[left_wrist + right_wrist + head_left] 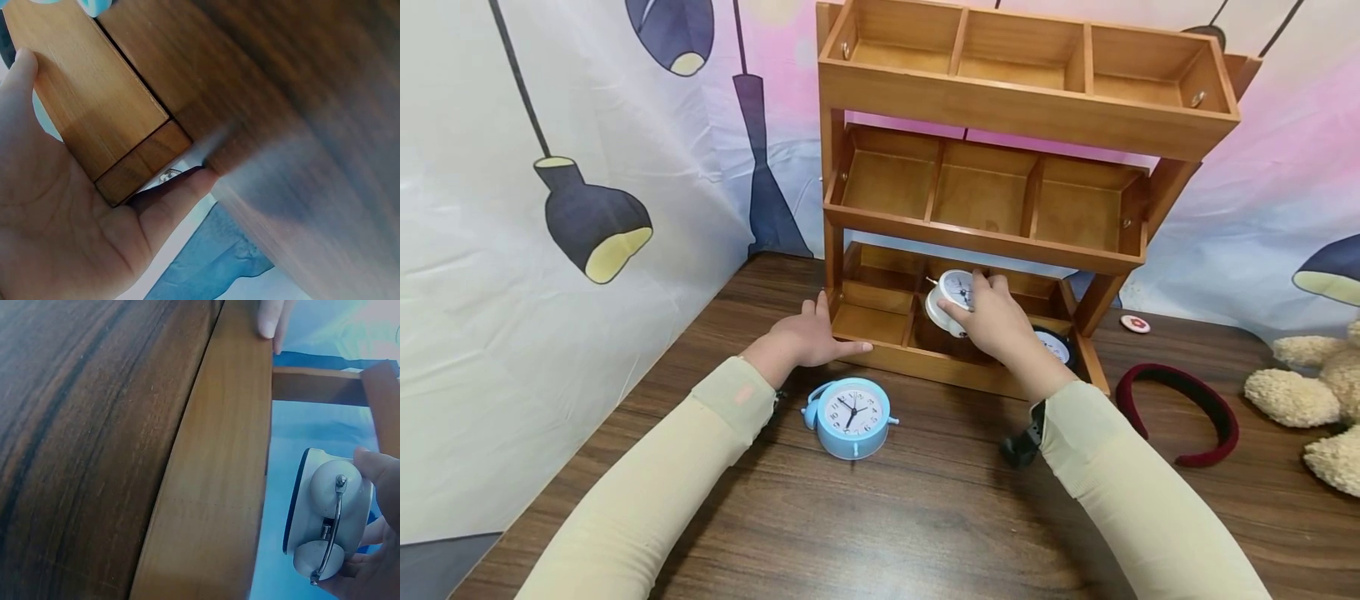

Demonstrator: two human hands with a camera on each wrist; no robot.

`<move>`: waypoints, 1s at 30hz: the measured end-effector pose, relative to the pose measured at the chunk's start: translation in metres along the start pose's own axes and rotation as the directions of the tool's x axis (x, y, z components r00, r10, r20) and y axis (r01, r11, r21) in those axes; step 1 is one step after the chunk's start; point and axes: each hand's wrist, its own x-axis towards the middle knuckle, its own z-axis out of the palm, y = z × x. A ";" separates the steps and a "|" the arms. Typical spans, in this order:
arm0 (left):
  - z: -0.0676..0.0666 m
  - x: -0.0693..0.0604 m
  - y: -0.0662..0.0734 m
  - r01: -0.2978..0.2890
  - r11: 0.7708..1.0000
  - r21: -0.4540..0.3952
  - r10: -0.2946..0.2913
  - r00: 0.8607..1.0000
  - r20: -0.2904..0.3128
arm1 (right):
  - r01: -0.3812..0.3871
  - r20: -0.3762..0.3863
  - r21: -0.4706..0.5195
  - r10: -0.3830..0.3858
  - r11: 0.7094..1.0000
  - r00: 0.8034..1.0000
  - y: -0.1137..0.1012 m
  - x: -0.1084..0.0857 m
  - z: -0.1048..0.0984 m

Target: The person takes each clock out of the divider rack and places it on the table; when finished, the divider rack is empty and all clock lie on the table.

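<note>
A white twin-bell alarm clock (943, 310), (328, 515) is pinched by the fingers of my right hand (1000, 329), (378, 531) over the middle compartment of the shelf's bottom tier. My left hand (805, 335), (69, 219) rests at the left front corner of that tier (880, 356), (94, 94), fingers spread and thumb along the front edge. A blue alarm clock (853, 418) lies face up on the table before the shelf. Behind my right wrist, a dark-rimmed clock (1054, 345) sits in the right bottom compartment, partly hidden.
The wooden shelf's middle tier (977, 187) and top tier (1022, 93) rise above the hands. To the right on the table (880, 517) are a dark red headband (1213, 400), a small round red-and-white item (1135, 323) and a plush toy (1300, 398). Printed cloth (685, 150) hangs behind.
</note>
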 end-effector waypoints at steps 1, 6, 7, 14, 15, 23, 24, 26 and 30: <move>0.000 0.000 0.000 0.000 1.000 0.000 0.000 1.000 -0.002 | -0.001 0.002 0.004 0.001 1.000 1.000 0.000 -0.002 -0.002; 0.001 0.002 0.000 0.000 1.000 0.009 0.000 1.000 -0.003 | 0.013 0.006 0.006 -0.013 1.000 1.000 0.001 -0.014 -0.008; 0.001 0.002 -0.001 0.001 1.000 0.009 -0.001 1.000 -0.002 | 0.019 0.002 0.003 -0.019 1.000 1.000 0.001 -0.017 -0.009; 0.000 0.002 -0.001 0.004 1.000 0.008 -0.004 1.000 0.005 | 0.074 -0.035 -0.028 -0.075 0.997 0.997 0.001 -0.037 -0.012; 0.000 0.002 -0.001 0.004 1.000 0.006 -0.004 1.000 0.006 | 0.086 -0.036 -0.034 -0.087 0.996 0.996 0.001 -0.040 -0.012; 0.000 0.003 -0.001 0.001 1.000 0.012 -0.001 1.000 -0.002 | 0.125 -0.004 -0.065 -0.125 0.990 0.992 0.000 -0.061 -0.012; 0.000 0.003 -0.001 0.001 1.000 0.013 -0.001 1.000 -0.003 | 0.128 0.001 -0.066 -0.128 0.990 0.992 0.000 -0.064 -0.011; 0.000 0.003 -0.001 0.001 1.000 0.011 0.000 1.000 -0.002 | 0.137 0.013 -0.070 -0.137 0.988 0.991 0.001 -0.068 -0.011; 0.001 0.004 -0.001 0.000 1.000 0.010 0.000 1.000 -0.003 | 0.151 0.038 -0.073 -0.149 0.986 0.988 0.004 -0.075 -0.009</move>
